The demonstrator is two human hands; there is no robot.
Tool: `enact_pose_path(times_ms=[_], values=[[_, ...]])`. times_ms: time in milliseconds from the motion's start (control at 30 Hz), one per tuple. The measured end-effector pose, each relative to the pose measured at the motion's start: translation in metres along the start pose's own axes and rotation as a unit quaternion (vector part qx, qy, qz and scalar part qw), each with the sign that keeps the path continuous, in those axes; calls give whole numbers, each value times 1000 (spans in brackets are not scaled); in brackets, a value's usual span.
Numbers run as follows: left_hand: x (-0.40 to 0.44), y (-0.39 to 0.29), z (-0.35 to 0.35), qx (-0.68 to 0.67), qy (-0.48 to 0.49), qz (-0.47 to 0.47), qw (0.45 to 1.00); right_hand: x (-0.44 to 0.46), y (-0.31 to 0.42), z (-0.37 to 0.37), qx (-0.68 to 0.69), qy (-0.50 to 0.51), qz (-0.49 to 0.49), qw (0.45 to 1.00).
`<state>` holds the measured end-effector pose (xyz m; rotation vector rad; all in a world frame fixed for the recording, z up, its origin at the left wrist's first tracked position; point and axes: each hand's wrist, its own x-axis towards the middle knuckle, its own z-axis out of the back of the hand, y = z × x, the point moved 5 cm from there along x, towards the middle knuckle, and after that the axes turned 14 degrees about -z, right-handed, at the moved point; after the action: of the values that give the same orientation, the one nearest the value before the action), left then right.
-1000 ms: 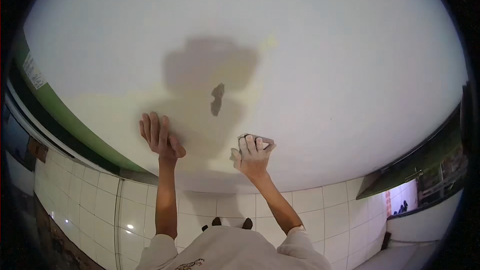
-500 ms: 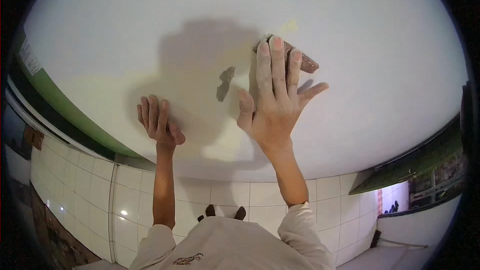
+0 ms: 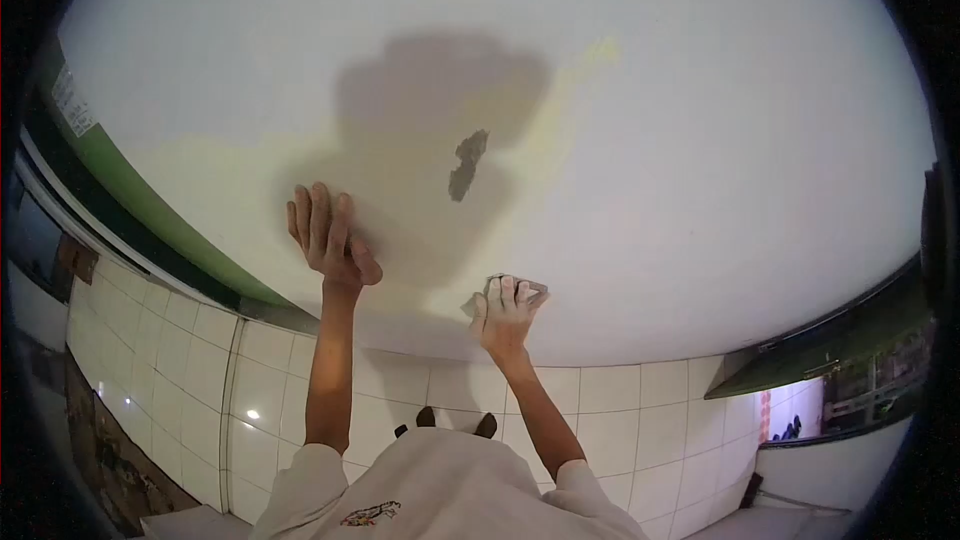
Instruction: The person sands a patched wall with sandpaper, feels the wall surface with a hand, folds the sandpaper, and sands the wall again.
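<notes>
Low on the white wall, my right hand presses a brownish folded piece of sandpaper flat with its fingers. Pale dust covers those fingers. My left hand is at the wall on the left, its fingers stretched out and slightly curved with nothing in them; whether the fingertips touch the surface is hard to tell. Between and above the hands is a dark grey bare patch, with yellowish areas of wall around it. The shadow of my head and arms falls across this part.
A green band with a dark edge borders the wall at left. Below is a white tiled floor, with my feet near the wall's base. At lower right there is a doorway and a long-handled tool.
My right hand has slid down the wall with the sandpaper, from beside the upper right of the grey patch to well below it. My left hand stays nearly in place.
</notes>
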<state>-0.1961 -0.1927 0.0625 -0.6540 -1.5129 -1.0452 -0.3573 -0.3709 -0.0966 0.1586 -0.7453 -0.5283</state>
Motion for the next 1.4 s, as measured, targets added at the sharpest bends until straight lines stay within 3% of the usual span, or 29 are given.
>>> enact_pose_path(times_ms=[133, 200, 333, 533, 600, 667, 733, 900, 1067, 1167, 1233, 1400], values=[[1, -1, -1, -3, -3, -11, 1000, 6, 3, -1, 54, -42, -21, 997], [0, -1, -1, 1, 3, -1, 1000, 7, 6, 5, 23, -118, 27, 992], [3, -6, 2, -3, -8, 1, 1000, 27, 17, 30, 28, -26, -32, 999], [3, -4, 3, 2, 3, 5, 1000, 136, 85, 142, -32, -199, 29, 979], [2, -3, 3, 2, -16, -3, 1000, 169, 101, 184, -15, -200, 25, 979], [1, -2, 3, 1, -17, 1, 1000, 195, 115, 220, 19, -262, 52, 964], [0, -2, 3, 1, -20, 3, 1000, 198, 120, 222, 30, -265, 49, 963], [2, -3, 7, 2, -17, 14, 1000, 171, 106, 200, 12, -253, 61, 965], [1, -3, 7, 4, -16, 12, 1000, 111, 65, 133, 33, -198, 26, 979], [0, -3, 7, 4, -15, 9, 1000, 65, 45, 92, -20, -153, 48, 987], [0, -3, 6, 3, -13, 5, 1000, 37, 30, 58, -12, -70, 18, 997], [-2, 0, 5, 2, -6, 8, 1000, 22, 15, 26, 6, -110, 7, 994]])
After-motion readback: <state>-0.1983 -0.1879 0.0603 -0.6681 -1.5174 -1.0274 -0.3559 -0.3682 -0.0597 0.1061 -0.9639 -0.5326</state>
